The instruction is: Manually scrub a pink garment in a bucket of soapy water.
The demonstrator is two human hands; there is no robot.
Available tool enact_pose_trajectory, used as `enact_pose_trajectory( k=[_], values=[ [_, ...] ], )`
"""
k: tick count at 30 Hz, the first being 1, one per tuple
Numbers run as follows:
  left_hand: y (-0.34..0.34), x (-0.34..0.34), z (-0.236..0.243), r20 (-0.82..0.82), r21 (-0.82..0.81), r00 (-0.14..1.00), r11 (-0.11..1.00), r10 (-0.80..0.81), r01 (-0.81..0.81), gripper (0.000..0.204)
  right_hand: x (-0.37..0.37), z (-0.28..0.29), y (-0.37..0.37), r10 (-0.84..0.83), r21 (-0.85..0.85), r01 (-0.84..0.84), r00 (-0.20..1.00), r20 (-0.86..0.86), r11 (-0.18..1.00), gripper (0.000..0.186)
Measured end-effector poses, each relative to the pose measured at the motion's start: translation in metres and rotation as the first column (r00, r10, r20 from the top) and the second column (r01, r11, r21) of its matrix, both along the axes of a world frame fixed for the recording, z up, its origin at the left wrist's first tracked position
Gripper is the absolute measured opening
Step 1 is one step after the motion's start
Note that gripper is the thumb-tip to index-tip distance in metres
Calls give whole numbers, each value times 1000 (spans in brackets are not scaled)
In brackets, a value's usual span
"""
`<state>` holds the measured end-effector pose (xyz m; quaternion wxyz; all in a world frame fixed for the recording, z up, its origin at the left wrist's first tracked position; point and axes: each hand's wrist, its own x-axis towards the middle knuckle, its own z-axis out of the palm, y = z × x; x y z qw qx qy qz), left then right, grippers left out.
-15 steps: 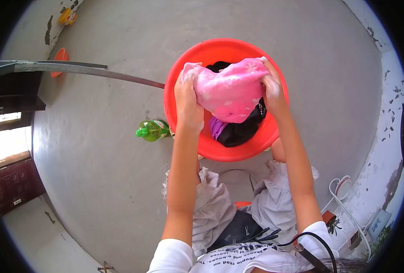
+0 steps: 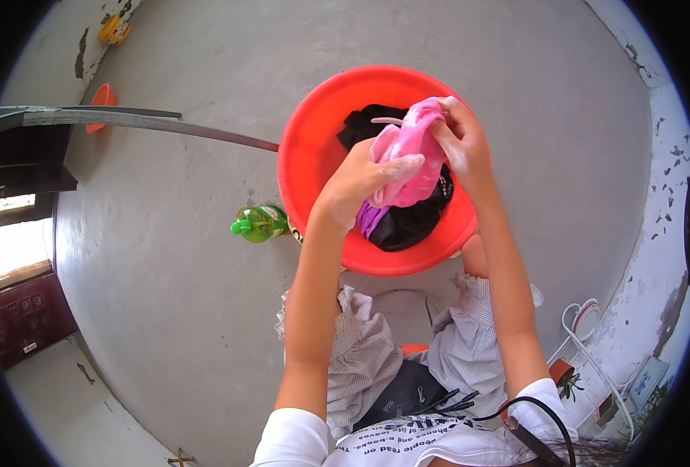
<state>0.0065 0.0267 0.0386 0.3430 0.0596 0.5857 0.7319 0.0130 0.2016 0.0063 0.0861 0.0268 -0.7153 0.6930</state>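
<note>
both hands work over a red plastic basin [image 2: 314,148] that sits on a grey concrete floor [image 2: 189,296], and they share one pink garment [image 2: 407,152] bunched up between them just above the basin. the left hand [image 2: 364,179] has its fingers clenched around the lower, nearer part of the cloth, with the thumb laid across the top of the fold; the right hand [image 2: 458,140] grips the upper end, fingers curled tight on the fabric, and soap foam shows white on its knuckles. judging by the foam and the way the cloth is gathered between the two fists, the pink piece looks to be in the middle of a hand scrub, not yet rinsed or wrung out. beneath it in the basin lie a dark black garment [image 2: 407,222] and a small purple piece [image 2: 370,219], both still heaped in the bottom, so they seem to be waiting their turn or soaking; whether they have been scrubbed cannot be told. whether there is water in the basin is hard to see under the clothes. a green bottle [image 2: 258,222] lies on its side on the floor just beside the basin's left rim, and a long grey metal bar [image 2: 150,124] runs across the floor toward the basin.
</note>
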Motion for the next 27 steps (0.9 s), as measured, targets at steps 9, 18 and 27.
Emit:
enact_pose_trajectory(
  k=[9, 18, 27],
  values=[
    [-4, 3, -3, -54, 84, 951, 951, 304, -299, 18, 6, 12, 13, 95, 413, -211, 954, 284, 886, 22],
    [-8, 3, -6, -68, 181, 934, 925, 351, -335, 15, 7, 5, 30, 324, 459, -457, 883, 341, 762, 14],
    [-15, -9, -15, 79, 226, 865, 837, 495, -499, 29, 6, 2, 17, 167, 199, -208, 964, 205, 958, 12]
  ],
)
